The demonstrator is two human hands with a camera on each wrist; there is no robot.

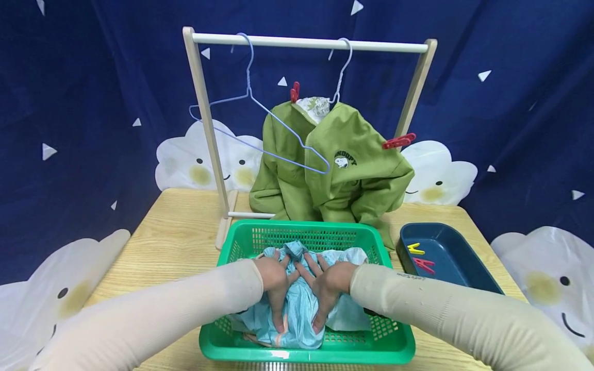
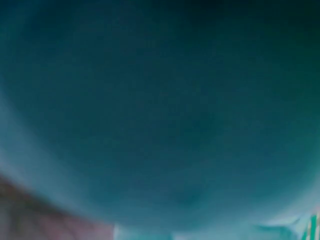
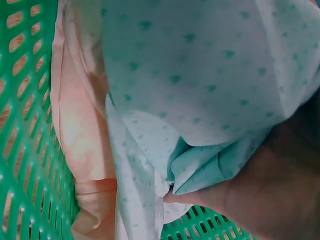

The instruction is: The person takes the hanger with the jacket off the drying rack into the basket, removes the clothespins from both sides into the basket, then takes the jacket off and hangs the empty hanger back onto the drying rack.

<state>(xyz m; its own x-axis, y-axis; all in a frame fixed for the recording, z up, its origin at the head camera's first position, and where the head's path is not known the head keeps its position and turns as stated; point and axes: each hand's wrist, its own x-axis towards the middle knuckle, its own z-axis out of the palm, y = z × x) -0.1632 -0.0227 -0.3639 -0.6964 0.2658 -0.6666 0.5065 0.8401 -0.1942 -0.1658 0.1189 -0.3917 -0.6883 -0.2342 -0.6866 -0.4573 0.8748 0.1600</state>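
Note:
Inside a green plastic basket (image 1: 371, 355) lies a bunched light-blue garment (image 1: 299, 309) with peach trim. My left hand (image 1: 274, 283) grips its left side, the thumb toward me and the fingers at the gathered far end. From the right, my right hand (image 1: 328, 288) holds the same cloth in a like way. In the right wrist view, the right thumb (image 3: 215, 200) lies against folds of heart-printed blue fabric (image 3: 200, 75), which hide the fingers. Dark, blurred blue cloth (image 2: 160, 125) fills most of the left wrist view.
Behind the basket, a drying rack (image 1: 301, 41) bears an empty blue hanger (image 1: 260, 103) and a green jacket (image 1: 334, 159) with red clothespins (image 1: 399, 141). To the right, a dark-blue tray (image 1: 457, 257) holds yellow and red clothespins. Peach cloth (image 3: 82, 130) lies along the basket wall.

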